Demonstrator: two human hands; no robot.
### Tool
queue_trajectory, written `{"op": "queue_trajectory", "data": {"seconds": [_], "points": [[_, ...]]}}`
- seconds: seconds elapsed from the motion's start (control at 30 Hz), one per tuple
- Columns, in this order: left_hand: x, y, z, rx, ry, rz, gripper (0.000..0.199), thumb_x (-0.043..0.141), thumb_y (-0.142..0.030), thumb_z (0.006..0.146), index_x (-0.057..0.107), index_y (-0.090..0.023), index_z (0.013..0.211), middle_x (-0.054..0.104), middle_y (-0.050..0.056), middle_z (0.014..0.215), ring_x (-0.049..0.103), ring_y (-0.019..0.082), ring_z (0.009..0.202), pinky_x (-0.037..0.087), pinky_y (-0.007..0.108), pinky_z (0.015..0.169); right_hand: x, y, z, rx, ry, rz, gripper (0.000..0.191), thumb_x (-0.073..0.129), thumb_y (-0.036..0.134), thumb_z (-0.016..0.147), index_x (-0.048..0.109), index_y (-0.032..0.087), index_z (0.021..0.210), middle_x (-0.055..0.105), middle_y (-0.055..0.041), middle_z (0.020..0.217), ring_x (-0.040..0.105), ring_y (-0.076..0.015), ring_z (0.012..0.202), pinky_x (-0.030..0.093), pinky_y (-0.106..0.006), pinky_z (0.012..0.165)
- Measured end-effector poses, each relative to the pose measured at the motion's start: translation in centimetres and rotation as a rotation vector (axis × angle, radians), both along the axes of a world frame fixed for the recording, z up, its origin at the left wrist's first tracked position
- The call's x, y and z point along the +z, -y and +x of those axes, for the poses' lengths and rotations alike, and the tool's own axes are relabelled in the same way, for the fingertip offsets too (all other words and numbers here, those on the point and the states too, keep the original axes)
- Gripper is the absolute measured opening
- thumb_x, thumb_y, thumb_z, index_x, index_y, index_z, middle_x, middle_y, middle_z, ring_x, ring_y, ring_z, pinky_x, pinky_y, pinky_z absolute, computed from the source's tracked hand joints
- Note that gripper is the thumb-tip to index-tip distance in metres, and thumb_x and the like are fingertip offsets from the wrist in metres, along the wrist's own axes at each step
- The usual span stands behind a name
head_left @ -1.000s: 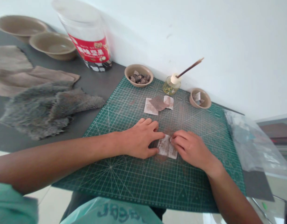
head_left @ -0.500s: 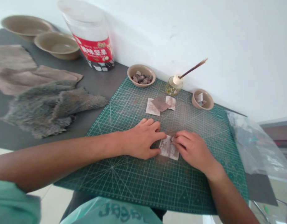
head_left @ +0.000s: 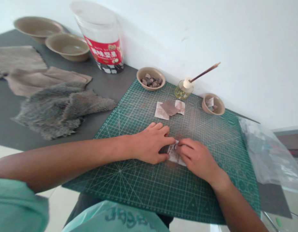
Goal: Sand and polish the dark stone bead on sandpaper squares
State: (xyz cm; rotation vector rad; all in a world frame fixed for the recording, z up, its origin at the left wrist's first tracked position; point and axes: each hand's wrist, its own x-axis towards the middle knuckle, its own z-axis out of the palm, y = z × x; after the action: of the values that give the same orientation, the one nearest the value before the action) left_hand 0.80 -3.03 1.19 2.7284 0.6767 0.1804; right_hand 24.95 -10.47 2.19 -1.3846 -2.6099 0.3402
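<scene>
the left hand (head_left: 151, 145), thumb and forefinger spread, presses the smudged paper square (head_left: 175, 158) onto the green mat (head_left: 144, 190) from nine o'clock; at three, the right hand (head_left: 202, 161) pinches a small piece (head_left: 176, 146), mostly hidden, too blurred to identify.

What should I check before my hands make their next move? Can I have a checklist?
- Paper flat on the mat: ok, it looks flat where it shows.
- Left hand at the paper: ok, thumb and finger are at its left side.
- Something in the right hand: cannot tell, the fingers hide it.
- Mat clean: not ok, brown smudges show.
- Bottle upright, away from both hands: ok.
</scene>
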Motion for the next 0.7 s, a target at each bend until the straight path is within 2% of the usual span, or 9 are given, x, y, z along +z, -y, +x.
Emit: {"op": "queue_trajectory", "data": {"seconds": [0.07, 0.2, 0.33, 0.37, 0.47, 0.5, 0.57, 0.63, 0.7], "points": [[-0.05, 0.00, 0.01, 0.009, 0.005, 0.001, 0.045, 0.066, -0.054, 0.084, 0.063, -0.028, 0.121, 0.054, 0.009, 0.107, 0.050, 0.028, 0.096, 0.037, 0.042, 0.082, 0.14, 0.00, 0.08, -0.025, 0.037, 0.010, 0.015, 0.056, 0.017, 0.098, 0.069, 0.020, 0.091, 0.071, -0.0054, 0.106, 0.065, -0.0194, 0.091, 0.047, -0.035, 0.081], [-0.05, 0.03, 0.03, 0.005, 0.000, 0.002, 0.043, 0.065, -0.054, 0.084, 0.065, -0.027, 0.118, 0.054, 0.009, 0.107, 0.050, 0.028, 0.095, 0.036, 0.042, 0.082, 0.22, 0.17, -0.01, 0.192, 0.012, -0.062, 0.016, 0.055, 0.018, 0.099, 0.069, 0.022, 0.091, 0.072, -0.0015, 0.105, 0.065, -0.0169, 0.087, 0.045, -0.032, 0.076], [0.01, 0.03, 0.03, 0.007, 0.008, 0.005, 0.044, 0.066, -0.053, 0.084, 0.064, -0.027, 0.119, 0.054, 0.009, 0.108, 0.049, 0.028, 0.096, 0.036, 0.042, 0.082, 0.01, -0.04, 0.38, 0.021, 0.014, 0.057, 0.016, 0.054, 0.017, 0.099, 0.068, 0.020, 0.093, 0.072, -0.0058, 0.110, 0.065, -0.0201, 0.094, 0.045, -0.034, 0.081], [0.01, 0.02, 0.03, 0.009, 0.008, 0.007, 0.044, 0.066, -0.053, 0.084, 0.064, -0.027, 0.119, 0.054, 0.009, 0.107, 0.049, 0.027, 0.096, 0.036, 0.041, 0.081, 0.02, -0.09, 0.50, 0.023, 0.020, 0.034, 0.016, 0.054, 0.017, 0.099, 0.068, 0.020, 0.092, 0.072, -0.0053, 0.109, 0.065, -0.0194, 0.092, 0.045, -0.034, 0.080], [-0.03, 0.00, 0.05, 0.002, 0.003, 0.000, 0.042, 0.067, -0.053, 0.083, 0.065, -0.027, 0.116, 0.054, 0.008, 0.106, 0.049, 0.027, 0.095, 0.036, 0.041, 0.080, 0.12, -0.06, 0.42, 0.165, 0.014, -0.057, 0.016, 0.055, 0.018, 0.099, 0.068, 0.022, 0.090, 0.073, -0.0020, 0.107, 0.064, -0.0171, 0.086, 0.043, -0.033, 0.077], [-0.04, -0.01, 0.06, -0.002, 0.002, -0.004, 0.042, 0.067, -0.053, 0.083, 0.065, -0.027, 0.116, 0.054, 0.008, 0.106, 0.049, 0.027, 0.095, 0.036, 0.041, 0.080, 0.17, -0.05, 0.29, 0.167, 0.010, -0.042, 0.017, 0.055, 0.017, 0.099, 0.068, 0.022, 0.089, 0.073, -0.0025, 0.108, 0.064, -0.0175, 0.087, 0.043, -0.033, 0.077], [-0.04, -0.02, 0.07, 0.003, 0.002, -0.009, 0.043, 0.066, -0.053, 0.084, 0.065, -0.027, 0.118, 0.054, 0.008, 0.106, 0.049, 0.027, 0.095, 0.036, 0.041, 0.081, 0.30, -0.09, 0.00, 0.067, 0.013, 0.024, 0.016, 0.054, 0.017, 0.099, 0.068, 0.020, 0.091, 0.073, -0.0050, 0.110, 0.065, -0.0195, 0.093, 0.043, -0.034, 0.080], [-0.01, -0.01, 0.07, 0.013, 0.007, -0.011, 0.044, 0.067, -0.053, 0.084, 0.064, -0.028, 0.120, 0.054, 0.008, 0.107, 0.049, 0.027, 0.095, 0.036, 0.041, 0.082, 0.47, -0.12, -0.22, 0.005, 0.031, 0.006, 0.015, 0.055, 0.016, 0.098, 0.068, 0.020, 0.091, 0.072, -0.0051, 0.109, 0.065, -0.0195, 0.094, 0.042, -0.035, 0.081], [0.03, 0.00, 0.06, 0.011, 0.010, -0.017, 0.044, 0.068, -0.052, 0.083, 0.065, -0.027, 0.119, 0.054, 0.008, 0.107, 0.049, 0.027, 0.095, 0.036, 0.041, 0.082, 0.52, -0.08, -0.41, 0.078, 0.023, -0.075, 0.014, 0.057, 0.017, 0.098, 0.068, 0.021, 0.090, 0.072, -0.0025, 0.105, 0.065, -0.0178, 0.090, 0.041, -0.034, 0.079]]}}
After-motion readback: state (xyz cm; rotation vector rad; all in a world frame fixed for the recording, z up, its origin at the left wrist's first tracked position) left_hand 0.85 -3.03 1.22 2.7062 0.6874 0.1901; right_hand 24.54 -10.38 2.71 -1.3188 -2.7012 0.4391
